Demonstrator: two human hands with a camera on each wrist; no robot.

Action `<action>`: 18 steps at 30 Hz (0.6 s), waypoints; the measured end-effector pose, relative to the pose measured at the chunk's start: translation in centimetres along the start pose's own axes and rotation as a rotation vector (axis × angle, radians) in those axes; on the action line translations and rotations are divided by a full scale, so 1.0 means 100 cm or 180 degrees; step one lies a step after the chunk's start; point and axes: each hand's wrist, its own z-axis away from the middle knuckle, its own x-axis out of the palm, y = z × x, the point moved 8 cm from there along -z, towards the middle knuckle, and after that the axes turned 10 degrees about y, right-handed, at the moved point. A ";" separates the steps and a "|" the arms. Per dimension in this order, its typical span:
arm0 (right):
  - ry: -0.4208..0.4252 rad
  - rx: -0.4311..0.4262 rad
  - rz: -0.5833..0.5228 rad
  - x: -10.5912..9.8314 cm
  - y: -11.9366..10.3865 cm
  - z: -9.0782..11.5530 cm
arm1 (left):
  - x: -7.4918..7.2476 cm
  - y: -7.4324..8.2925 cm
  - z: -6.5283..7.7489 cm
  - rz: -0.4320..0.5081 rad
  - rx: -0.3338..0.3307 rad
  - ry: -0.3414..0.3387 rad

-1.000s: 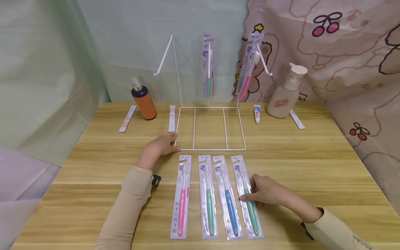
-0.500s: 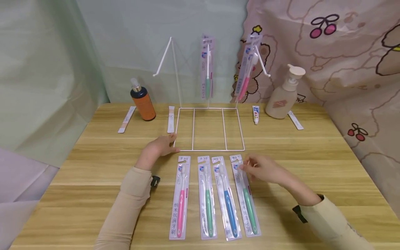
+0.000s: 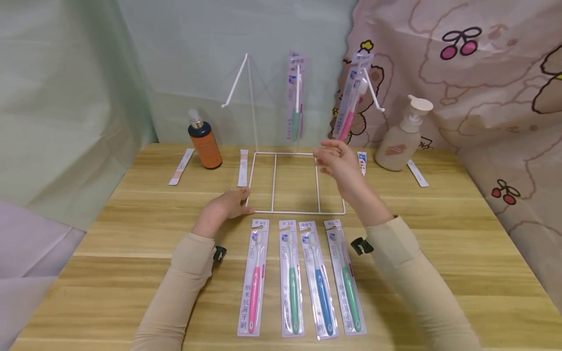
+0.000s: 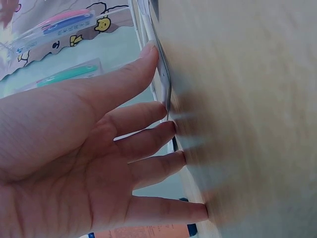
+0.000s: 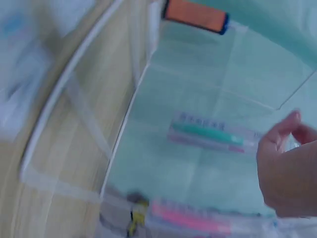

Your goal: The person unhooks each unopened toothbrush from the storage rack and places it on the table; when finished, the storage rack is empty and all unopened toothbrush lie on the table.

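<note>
My left hand [image 3: 224, 207] rests at the front left corner of a white wire rack [image 3: 274, 183]. In the left wrist view its thumb [image 4: 146, 57] touches the wire and its straight fingers touch the tabletop. My right hand [image 3: 341, 168] is in the air over the rack's right part, fingers loosely bent, holding nothing. Packaged toothbrushes hang from the rack: green [image 3: 295, 119] on the middle hook, pink [image 3: 349, 117] on the right hook. In front of the rack lie packaged toothbrushes: pink [image 3: 253, 287], green [image 3: 293, 287], blue [image 3: 323, 287] and, rightmost, another green toothbrush [image 3: 349, 287].
An orange spray bottle [image 3: 206, 148] stands back left between two paper sachets [image 3: 181, 167]. At back right are a small toothpaste tube [image 3: 362, 163], a beige pump bottle [image 3: 397, 146] and another sachet [image 3: 417, 173]. Curtains hang behind the wooden table [image 3: 131, 234].
My right hand has left the rightmost green toothbrush, moving forward and up over the rack. That toothbrush shifted slightly earlier and lies on the table. My left hand stays at the rack corner.
</note>
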 end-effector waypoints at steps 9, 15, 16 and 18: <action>0.0231 0.0167 -0.0750 0.034 -0.013 -0.055 | -0.003 -0.002 0.001 -0.0088 0.0038 0.0038; 0.0388 0.0303 -0.1020 0.040 -0.010 -0.082 | -0.002 0.001 0.001 -0.0075 0.0092 0.0042; 0.0441 0.0340 -0.1064 0.041 -0.009 -0.084 | -0.002 0.001 0.002 -0.0080 0.0104 0.0042; 0.0519 0.0384 -0.1150 0.043 -0.008 -0.087 | -0.002 0.003 0.002 -0.0089 0.0106 0.0044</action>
